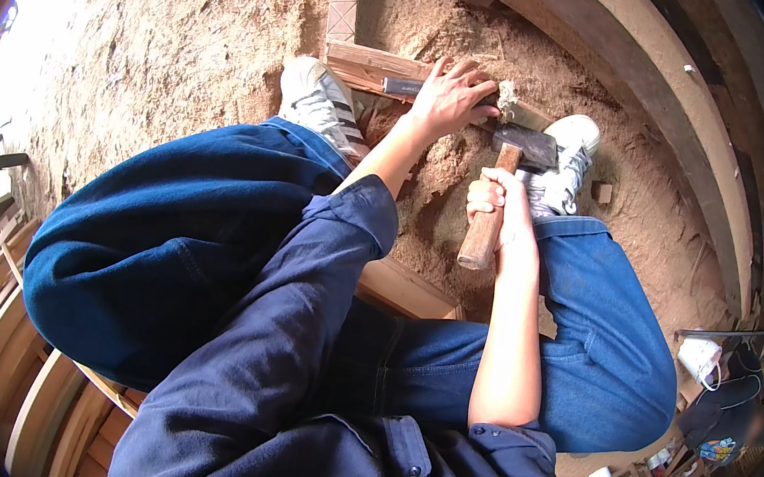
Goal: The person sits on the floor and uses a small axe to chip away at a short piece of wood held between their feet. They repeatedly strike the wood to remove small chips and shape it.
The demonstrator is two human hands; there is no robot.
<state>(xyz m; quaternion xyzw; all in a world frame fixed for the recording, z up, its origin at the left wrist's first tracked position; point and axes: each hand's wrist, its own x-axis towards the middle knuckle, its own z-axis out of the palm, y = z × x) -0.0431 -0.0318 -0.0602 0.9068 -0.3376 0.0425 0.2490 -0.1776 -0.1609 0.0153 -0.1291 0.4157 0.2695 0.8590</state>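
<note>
My left hand (452,102) reaches forward and closes over a chisel (401,86), with its flat dark metal blade showing to the left of the fingers. At the other side of the hand, the tool's end is pale and frayed. The chisel lies along a wooden beam (374,57) between my feet; most of its handle is hidden under my fingers. In my right hand (503,205) is a hammer (479,240), gripped by its short wooden handle. Its dark, blocky head (526,146) points forward, close to my right shoe and just below the chisel's frayed end.
My striped left shoe (318,99) and white right shoe (575,133) flank the beam on brown, debris-covered ground (209,21). A patterned wooden piece (343,8) lies beyond. Long curved-looking timbers (727,184) run along the right. Stacked wood (42,407) stands at lower left; a person (724,419) is at lower right.
</note>
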